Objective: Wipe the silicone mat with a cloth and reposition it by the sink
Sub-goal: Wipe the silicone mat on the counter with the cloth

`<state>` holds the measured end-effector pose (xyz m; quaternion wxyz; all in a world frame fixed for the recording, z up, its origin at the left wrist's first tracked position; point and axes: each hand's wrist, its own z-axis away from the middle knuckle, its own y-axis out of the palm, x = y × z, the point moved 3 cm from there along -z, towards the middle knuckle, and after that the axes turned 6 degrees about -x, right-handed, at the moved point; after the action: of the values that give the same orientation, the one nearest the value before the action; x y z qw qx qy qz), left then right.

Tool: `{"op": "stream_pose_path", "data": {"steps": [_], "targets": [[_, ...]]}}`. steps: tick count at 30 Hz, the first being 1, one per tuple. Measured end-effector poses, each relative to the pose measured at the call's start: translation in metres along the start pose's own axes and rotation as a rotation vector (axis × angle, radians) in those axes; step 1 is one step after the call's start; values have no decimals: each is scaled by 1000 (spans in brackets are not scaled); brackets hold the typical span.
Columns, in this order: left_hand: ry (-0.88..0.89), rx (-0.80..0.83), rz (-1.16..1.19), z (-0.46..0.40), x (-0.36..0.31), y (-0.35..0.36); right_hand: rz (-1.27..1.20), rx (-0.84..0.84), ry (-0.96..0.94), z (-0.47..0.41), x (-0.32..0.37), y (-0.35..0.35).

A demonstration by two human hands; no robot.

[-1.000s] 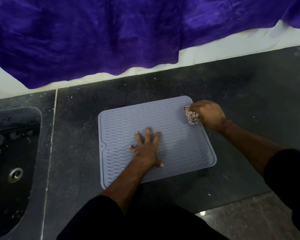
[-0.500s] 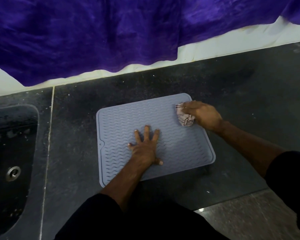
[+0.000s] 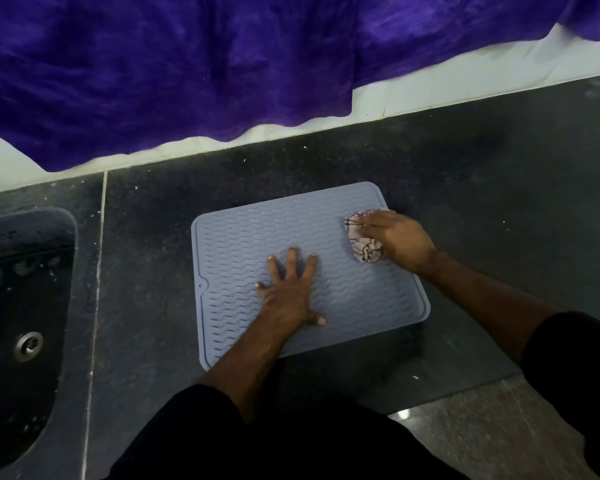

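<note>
The silicone mat (image 3: 243,244), grey-blue and ribbed with wavy lines, was laid flat on the dark stone counter (image 3: 499,188), turned slightly so that its far right corner pointed toward the wall. It was pinned near its middle by the left hand (image 3: 288,292), whose fingers were spread straight and pressed flat against the ribs. A crumpled pale cloth (image 3: 362,242) was held against the mat's right edge by the right hand (image 3: 395,237), with the fingers laid over the wad and curled round it. The sink (image 3: 0,393) was set into the counter well to the left, and a broad strip of bare counter, crossed by a pale seam (image 3: 96,306), was left between it and the mat's left edge. More bare counter was seen beyond the mat's far and right edges. A purple fabric (image 3: 187,64) was draped over the white wall behind.
</note>
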<state>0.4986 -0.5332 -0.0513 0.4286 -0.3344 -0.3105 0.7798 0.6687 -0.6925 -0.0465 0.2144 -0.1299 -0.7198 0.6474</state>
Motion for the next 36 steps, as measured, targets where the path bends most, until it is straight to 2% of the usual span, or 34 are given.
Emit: {"op": "stream_pose_path", "data": {"steps": [7, 10, 13, 16, 21, 23, 26, 30, 33, 36], "targets": [[8, 6, -3, 1, -1, -1, 58, 1, 118, 1, -24, -13], [-4, 13, -6, -1, -1, 0, -78, -50, 16, 1, 2, -9], [-17, 12, -13, -4, 0, 2, -57, 62, -70, 5, 24, 6], [-9, 1, -3, -4, 2, 4, 3, -4, -56, 14, 12, 0], [-7, -1, -4, -3, 1, 3, 32, -5, 59, 14, -10, -8], [-6, 7, 0, -3, 0, 2, -3, -35, 20, 11, 4, -5], [-7, 14, 0, 0, -2, 0, -20, 40, -52, 12, 23, 7], [2, 6, 7, 4, -3, -2, 30, 6, 30, 16, 4, -2], [1, 1, 0, 5, -4, -3, 74, 59, 107, 14, -8, -9], [4, 5, 12, 4, -3, -3, 28, 10, 76, 6, 9, -8]]}}
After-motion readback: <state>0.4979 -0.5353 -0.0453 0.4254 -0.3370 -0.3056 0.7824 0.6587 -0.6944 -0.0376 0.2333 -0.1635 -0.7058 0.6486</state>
